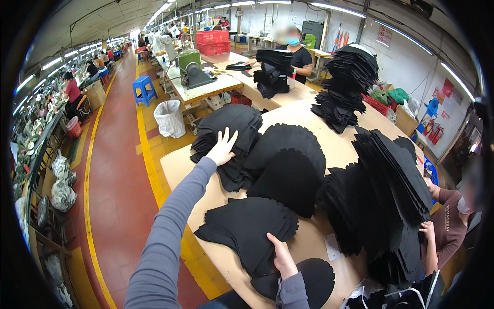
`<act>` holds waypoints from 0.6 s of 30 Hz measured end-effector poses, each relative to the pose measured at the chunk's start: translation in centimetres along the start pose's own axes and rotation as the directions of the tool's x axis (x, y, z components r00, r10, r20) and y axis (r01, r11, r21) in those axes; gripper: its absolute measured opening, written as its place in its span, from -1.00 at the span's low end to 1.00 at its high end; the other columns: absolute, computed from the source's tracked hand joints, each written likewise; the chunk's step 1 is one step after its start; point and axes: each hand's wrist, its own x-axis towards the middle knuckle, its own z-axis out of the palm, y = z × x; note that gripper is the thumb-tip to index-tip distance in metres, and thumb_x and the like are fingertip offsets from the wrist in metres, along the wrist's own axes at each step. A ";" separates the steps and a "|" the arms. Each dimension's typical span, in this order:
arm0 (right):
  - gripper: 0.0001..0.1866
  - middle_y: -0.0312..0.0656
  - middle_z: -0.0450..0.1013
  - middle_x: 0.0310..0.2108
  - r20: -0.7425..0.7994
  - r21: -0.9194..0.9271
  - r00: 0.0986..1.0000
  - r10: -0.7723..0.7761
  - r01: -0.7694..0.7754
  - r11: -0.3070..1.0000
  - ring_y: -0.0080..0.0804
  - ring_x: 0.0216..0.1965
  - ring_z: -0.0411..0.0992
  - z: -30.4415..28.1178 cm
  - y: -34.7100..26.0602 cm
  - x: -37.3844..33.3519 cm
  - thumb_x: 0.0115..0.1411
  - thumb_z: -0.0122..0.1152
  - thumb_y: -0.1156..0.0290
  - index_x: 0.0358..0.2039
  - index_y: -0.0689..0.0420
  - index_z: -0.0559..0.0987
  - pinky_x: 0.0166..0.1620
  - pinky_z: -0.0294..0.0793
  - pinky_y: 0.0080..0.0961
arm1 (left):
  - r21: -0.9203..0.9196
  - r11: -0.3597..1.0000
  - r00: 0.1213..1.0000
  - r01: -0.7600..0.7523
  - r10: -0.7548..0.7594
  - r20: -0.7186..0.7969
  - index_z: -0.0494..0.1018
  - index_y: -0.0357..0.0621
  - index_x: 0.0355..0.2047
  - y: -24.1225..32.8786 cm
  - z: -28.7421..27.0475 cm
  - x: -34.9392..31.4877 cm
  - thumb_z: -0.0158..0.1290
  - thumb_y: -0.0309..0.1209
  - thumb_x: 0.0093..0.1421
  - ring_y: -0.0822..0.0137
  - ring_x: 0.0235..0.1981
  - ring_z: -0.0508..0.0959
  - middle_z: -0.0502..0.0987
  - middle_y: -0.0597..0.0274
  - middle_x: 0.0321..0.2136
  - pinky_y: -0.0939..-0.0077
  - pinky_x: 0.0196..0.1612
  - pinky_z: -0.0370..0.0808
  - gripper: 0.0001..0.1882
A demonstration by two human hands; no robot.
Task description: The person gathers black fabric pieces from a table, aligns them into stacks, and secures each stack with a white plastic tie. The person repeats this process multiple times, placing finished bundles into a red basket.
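Observation:
My left hand [223,147] lies with fingers spread on a stack of black cut fabric pieces [239,119] at the table's left edge. Close to me, my right hand [283,253] grips the edge of a fanned pile of black cut pieces [244,226], its thumb on top and its other fingers hidden beneath. Between the two hands lies another heap of curved black pieces with notched edges [290,175]. Below my right wrist rests a rounded black piece [318,280].
Tall black stacks [391,190] lean at the right, beside a co-worker in a brown top [447,226]. Another stack [350,77] stands farther back. Across the table is a masked person [301,56]. A green machine [193,67], white bin [170,118] and blue stool [144,90] flank the aisle.

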 end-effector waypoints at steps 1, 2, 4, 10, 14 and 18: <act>-0.37 -0.05 0.41 0.14 0.010 0.003 1.000 -0.010 0.010 1.000 -0.25 0.14 0.37 -0.3 0.0 0.1 0.20 0.30 0.24 0.17 0.37 0.39 0.22 0.30 -0.35 | -0.054 0.999 0.999 -0.005 0.007 0.040 -0.10 0.07 0.42 -0.4 0.0 0.2 0.15 -0.37 0.17 -0.46 0.36 -0.12 -0.15 -0.29 0.39 -0.12 0.28 0.23 -0.10; -0.38 -0.05 0.40 0.15 0.023 0.006 1.000 -0.021 0.021 1.000 -0.26 0.14 0.37 -0.8 0.0 0.3 0.21 0.29 0.24 0.17 0.37 0.40 0.22 0.29 -0.36 | -0.106 0.994 0.997 -0.006 0.014 0.079 -0.07 0.05 0.41 -0.6 -0.2 0.4 0.12 -0.40 0.18 -0.45 0.35 -0.08 -0.12 -0.28 0.39 -0.09 0.27 0.28 -0.15; -0.38 -0.05 0.39 0.15 0.031 0.031 1.000 0.005 -0.006 1.000 -0.27 0.15 0.36 -1.1 -0.2 0.3 0.21 0.29 0.23 0.17 0.37 0.39 0.22 0.29 -0.36 | -0.080 0.997 0.999 -0.013 0.017 0.048 0.01 0.01 0.39 1.0 -0.7 -0.1 0.00 -0.52 0.23 -0.40 0.32 0.07 0.00 -0.24 0.36 0.01 0.22 0.37 -0.26; -0.38 -0.05 0.40 0.15 0.051 0.011 0.999 -0.004 0.003 1.000 -0.27 0.14 0.37 -1.0 0.3 0.7 0.21 0.29 0.23 0.18 0.35 0.39 0.21 0.30 -0.38 | -0.233 0.965 0.989 -0.121 0.136 0.052 0.23 -0.01 0.30 -2.4 -2.4 -0.5 0.10 -0.44 0.22 -0.17 0.30 0.23 0.22 -0.12 0.29 0.18 0.21 0.38 -0.38; -0.26 -0.05 0.30 0.25 0.076 -0.007 0.996 0.042 -0.041 0.999 -0.25 0.24 0.27 -0.7 0.0 0.6 0.25 0.24 0.07 0.26 0.34 0.30 0.28 0.20 -0.37 | -0.472 0.874 0.969 0.118 -0.206 -0.140 0.54 -0.03 -0.02 -1.2 -5.4 -0.6 0.08 -0.38 0.26 0.08 0.01 0.56 0.63 0.07 -0.13 -0.11 0.33 0.03 -0.72; -0.04 -0.10 0.05 0.40 0.076 0.081 0.996 -0.045 0.039 0.996 -0.23 0.39 0.02 -1.1 -0.4 0.6 0.27 -0.06 -0.29 0.38 0.25 0.07 0.39 -0.03 -0.32 | -0.632 0.748 0.888 -0.203 -0.131 -0.440 0.58 -0.15 -0.15 7.4 -8.9 -4.8 0.07 -0.49 0.23 0.13 -0.24 0.65 0.64 0.09 -0.29 0.11 0.15 0.40 -0.81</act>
